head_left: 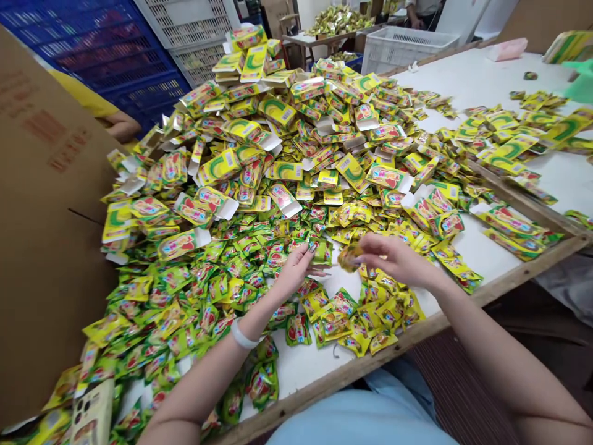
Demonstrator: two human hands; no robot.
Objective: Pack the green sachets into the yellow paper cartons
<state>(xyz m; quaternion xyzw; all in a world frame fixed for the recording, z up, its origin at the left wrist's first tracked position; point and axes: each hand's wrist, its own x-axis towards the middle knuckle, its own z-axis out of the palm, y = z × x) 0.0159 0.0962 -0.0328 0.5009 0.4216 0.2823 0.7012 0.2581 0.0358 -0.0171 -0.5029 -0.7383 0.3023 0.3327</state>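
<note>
My left hand (296,266), below a white wristband (244,335) in the frame's sense of reach, pinches a small green packet (323,252) over the table's middle. Just to its right, my right hand (391,259) grips a yellow packet (349,257) between thumb and fingers. The two hands are apart. Green packets (176,278) lie heaped on the left, and yellow packets (370,309) are bunched near the front edge. Beyond the hands rises a large pile of yellow boxes (285,170), several with open white flaps.
A cardboard box (46,235) stands at the left, with a person's arm (121,125) behind it. Blue crates (115,49) and a white crate (403,48) are at the back. A wooden edge strip (519,281) borders the table. A phone (92,414) lies front left.
</note>
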